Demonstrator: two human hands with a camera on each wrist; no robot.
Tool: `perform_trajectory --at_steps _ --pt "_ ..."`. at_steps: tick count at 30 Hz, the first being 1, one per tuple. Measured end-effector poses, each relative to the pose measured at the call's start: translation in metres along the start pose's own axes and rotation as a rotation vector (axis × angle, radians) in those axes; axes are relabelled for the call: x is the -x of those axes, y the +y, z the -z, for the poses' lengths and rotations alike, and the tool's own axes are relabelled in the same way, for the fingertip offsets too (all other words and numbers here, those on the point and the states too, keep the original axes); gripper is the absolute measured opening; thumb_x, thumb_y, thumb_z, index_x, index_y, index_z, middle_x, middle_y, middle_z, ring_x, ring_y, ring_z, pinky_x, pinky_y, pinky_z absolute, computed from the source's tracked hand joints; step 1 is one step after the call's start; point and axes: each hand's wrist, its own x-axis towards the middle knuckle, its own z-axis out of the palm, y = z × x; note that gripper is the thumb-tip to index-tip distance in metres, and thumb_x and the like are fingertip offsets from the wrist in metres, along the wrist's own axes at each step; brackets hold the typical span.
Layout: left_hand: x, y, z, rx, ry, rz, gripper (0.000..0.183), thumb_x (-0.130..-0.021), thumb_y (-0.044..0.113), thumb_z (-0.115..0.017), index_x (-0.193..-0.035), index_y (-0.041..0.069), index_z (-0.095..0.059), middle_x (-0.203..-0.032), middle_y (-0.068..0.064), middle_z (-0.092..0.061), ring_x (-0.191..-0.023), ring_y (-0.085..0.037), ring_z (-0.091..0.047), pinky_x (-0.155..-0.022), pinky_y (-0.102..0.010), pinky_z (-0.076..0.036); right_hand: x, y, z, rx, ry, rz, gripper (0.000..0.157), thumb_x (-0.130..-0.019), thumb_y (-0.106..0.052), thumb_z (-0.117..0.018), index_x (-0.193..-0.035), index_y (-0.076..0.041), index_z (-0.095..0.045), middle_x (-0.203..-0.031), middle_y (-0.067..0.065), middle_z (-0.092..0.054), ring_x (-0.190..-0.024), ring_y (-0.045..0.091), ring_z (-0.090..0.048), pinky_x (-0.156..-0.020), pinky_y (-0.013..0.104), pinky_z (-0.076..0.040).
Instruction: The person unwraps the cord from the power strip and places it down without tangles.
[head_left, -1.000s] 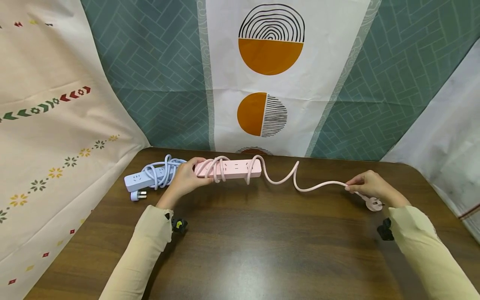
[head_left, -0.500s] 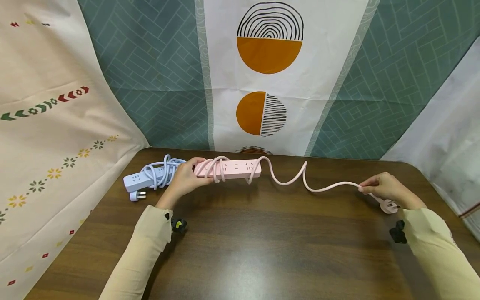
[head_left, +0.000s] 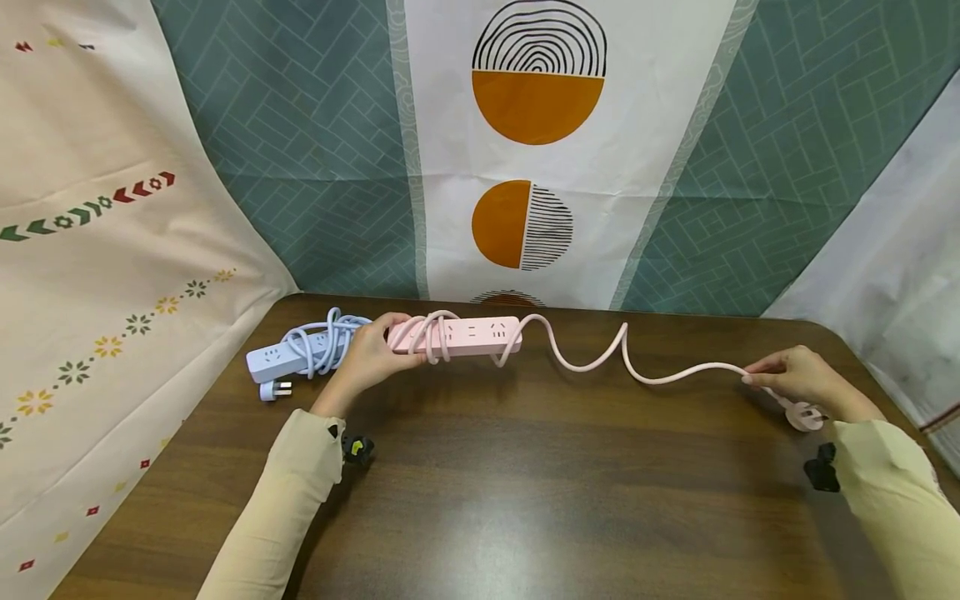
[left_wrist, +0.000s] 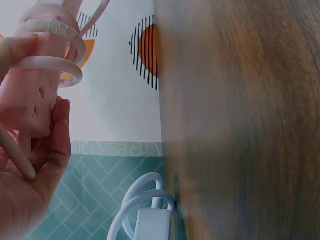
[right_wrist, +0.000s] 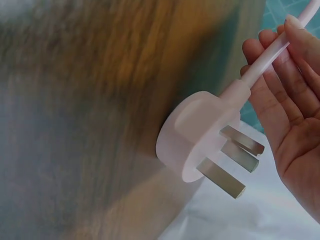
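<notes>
A pink power strip (head_left: 480,334) is gripped at its left end by my left hand (head_left: 375,350). Loops of its own cord wind around that end. In the left wrist view the thumb lies over the strip (left_wrist: 27,100) and the fingers curl beneath it. From the strip's right end the pink cord (head_left: 585,367) runs in waves to my right hand (head_left: 802,379). There, thumb and fingers pinch the cord just short of its plug (head_left: 805,416). The right wrist view shows the plug (right_wrist: 200,135) hanging below the fingers, its three flat metal prongs bare.
A light blue power strip (head_left: 273,362) wrapped in its blue cord lies at the left back, partly behind my left hand. Its plug (head_left: 274,390) sits in front of it. The brown wooden table (head_left: 525,467) meets a patterned cloth (head_left: 337,167) along its back edge.
My right hand has moved steadily to the right with the pink cord and plug, stretching the cord's waves out. My left hand and the pink strip stay in place.
</notes>
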Motion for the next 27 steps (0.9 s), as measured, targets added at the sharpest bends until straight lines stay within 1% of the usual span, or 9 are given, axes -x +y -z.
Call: perform_trajectory --at_steps 4,12,16,17,19,21,23,24,27 --pt "-0.001 0.002 0.0 0.002 -0.003 0.007 0.059 -0.063 0.019 -0.083 -0.11 -0.004 -0.056 -0.101 -0.019 -0.062 -0.082 -0.027 -0.054 -0.07 -0.035 -0.043 -0.001 0.003 0.001 0.029 0.004 -0.002 0.043 -0.087 -0.032 -0.061 -0.103 0.007 -0.065 -0.073 0.003 -0.064 -0.056 0.01 -0.047 -0.049 0.028 -0.04" --pt "-0.003 0.003 -0.003 -0.003 -0.01 0.005 0.058 -0.064 0.018 -0.082 -0.111 -0.004 -0.056 -0.101 -0.019 -0.062 -0.082 -0.027 -0.054 -0.069 -0.035 -0.042 -0.007 0.0 -0.002 -0.005 -0.056 -0.022 0.048 -0.08 -0.037 -0.067 -0.104 0.005 -0.065 -0.062 0.001 -0.058 -0.046 0.008 -0.041 -0.043 0.026 -0.037" --pt "-0.006 0.003 -0.005 -0.004 -0.015 -0.008 0.058 -0.063 0.018 -0.082 -0.111 -0.003 -0.056 -0.101 -0.018 -0.062 -0.081 -0.026 -0.054 -0.069 -0.034 -0.042 -0.012 -0.009 0.0 -0.129 -0.148 -0.055 0.056 -0.078 -0.034 -0.07 -0.113 0.009 -0.058 -0.051 0.001 -0.048 -0.038 0.009 -0.034 -0.038 0.029 -0.037" --pt "-0.006 0.003 -0.005 0.0 -0.017 -0.009 0.058 -0.063 0.019 -0.083 -0.111 -0.003 -0.056 -0.101 -0.018 -0.062 -0.081 -0.026 -0.054 -0.069 -0.034 -0.042 -0.012 -0.012 0.001 -0.134 -0.161 -0.041 0.056 -0.078 -0.032 -0.07 -0.114 0.009 -0.057 -0.053 0.001 -0.051 -0.038 0.009 -0.036 -0.039 0.03 -0.039" --pt "-0.007 0.003 -0.006 0.003 -0.023 -0.011 0.058 -0.063 0.019 -0.083 -0.111 -0.003 -0.056 -0.101 -0.018 -0.062 -0.08 -0.026 -0.053 -0.068 -0.034 -0.041 -0.015 -0.019 0.003 -0.123 -0.172 -0.005 0.054 -0.079 -0.031 -0.069 -0.115 0.008 -0.057 -0.062 0.005 -0.061 -0.046 0.006 -0.046 -0.047 0.031 -0.044" --pt "-0.008 0.004 -0.007 0.006 -0.028 -0.007 0.058 -0.064 0.019 -0.082 -0.111 -0.002 -0.056 -0.101 -0.018 -0.062 -0.08 -0.026 -0.053 -0.068 -0.034 -0.041 -0.017 -0.025 0.005 -0.072 -0.159 0.042 0.051 -0.081 -0.031 -0.068 -0.115 0.006 -0.059 -0.08 0.009 -0.068 -0.063 0.01 -0.058 -0.06 0.035 -0.049" --pt "-0.007 0.005 -0.007 0.007 -0.034 0.0 0.058 -0.064 0.019 -0.082 -0.111 -0.002 -0.056 -0.101 -0.018 -0.062 -0.08 -0.026 -0.053 -0.069 -0.034 -0.041 -0.017 -0.032 0.005 0.008 -0.121 0.09 0.047 -0.083 -0.033 -0.066 -0.112 0.003 -0.062 -0.099 0.011 -0.067 -0.085 0.017 -0.062 -0.075 0.039 -0.048" --pt "-0.007 0.005 -0.007 0.005 -0.035 0.002 0.058 -0.064 0.019 -0.082 -0.111 -0.002 -0.056 -0.102 -0.018 -0.062 -0.081 -0.026 -0.053 -0.069 -0.034 -0.041 -0.017 -0.035 0.004 0.029 -0.11 0.1 0.046 -0.083 -0.034 -0.065 -0.112 0.002 -0.063 -0.102 0.012 -0.067 -0.093 0.021 -0.061 -0.078 0.041 -0.047" --pt "-0.007 0.006 -0.006 0.009 -0.042 0.011 0.058 -0.065 0.019 -0.082 -0.112 -0.002 -0.055 -0.103 -0.018 -0.061 -0.082 -0.026 -0.053 -0.071 -0.034 -0.042 -0.017 -0.045 0.0 0.029 -0.098 0.113 0.043 -0.086 -0.033 -0.062 -0.111 0.002 -0.063 -0.101 0.014 -0.066 -0.096 0.029 -0.06 -0.078 0.043 -0.047"
